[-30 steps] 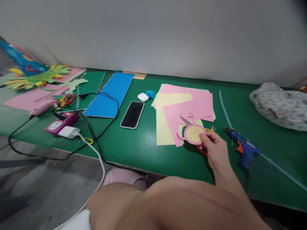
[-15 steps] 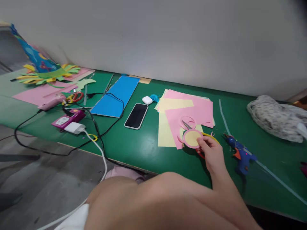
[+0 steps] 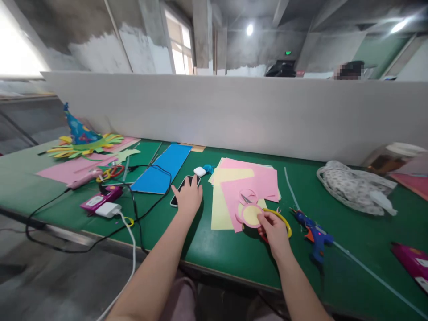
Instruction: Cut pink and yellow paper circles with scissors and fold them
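Note:
My left hand (image 3: pixel 189 196) lies over the smartphone (image 3: pixel 174 202), its fingers spread across the dark screen. In my right hand (image 3: pixel 277 229) a round paper disc (image 3: pixel 250 215), yellow with a pink border, is pinched at its right edge between thumb and fingers. Scissors (image 3: pixel 286 224) with yellow and red handles lie beneath the disc and that hand; their blade tips show past the disc. Under them are pink paper sheets (image 3: pixel 265 180) and yellow paper (image 3: pixel 220 214), with a cut pink ring (image 3: pixel 248 194) on top.
Right of my right hand rests a blue glue gun (image 3: pixel 314 232) with a long glue stick. A patterned cloth bundle (image 3: pixel 351 187) is farther right. On the left are a blue board (image 3: pixel 163 169), a purple power strip (image 3: pixel 100 199), cables, a pink glue gun (image 3: pixel 83 178) and a party hat (image 3: pixel 83 131).
My left arm has swung away from across my front, and the left hand has come onto the phone. The head view has tilted up. My right hand still holds the disc.

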`<action>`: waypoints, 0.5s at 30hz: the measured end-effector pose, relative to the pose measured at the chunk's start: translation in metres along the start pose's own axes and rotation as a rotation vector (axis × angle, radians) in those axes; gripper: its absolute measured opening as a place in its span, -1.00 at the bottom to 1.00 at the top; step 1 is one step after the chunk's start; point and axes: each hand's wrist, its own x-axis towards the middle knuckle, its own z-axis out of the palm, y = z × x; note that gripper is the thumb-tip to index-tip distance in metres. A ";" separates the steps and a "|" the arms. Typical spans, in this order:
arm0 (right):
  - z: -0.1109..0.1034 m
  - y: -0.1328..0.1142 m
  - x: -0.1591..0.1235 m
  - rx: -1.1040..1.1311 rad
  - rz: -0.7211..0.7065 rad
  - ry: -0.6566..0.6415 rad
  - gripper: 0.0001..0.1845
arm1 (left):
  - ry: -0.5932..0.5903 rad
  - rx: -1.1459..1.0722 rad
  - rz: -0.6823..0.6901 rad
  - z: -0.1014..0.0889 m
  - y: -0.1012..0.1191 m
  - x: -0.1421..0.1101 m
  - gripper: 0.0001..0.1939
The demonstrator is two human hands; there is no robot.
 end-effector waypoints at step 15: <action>0.005 0.005 -0.003 -0.025 -0.106 0.017 -0.52 | -0.062 0.018 0.034 -0.012 0.017 -0.009 -0.52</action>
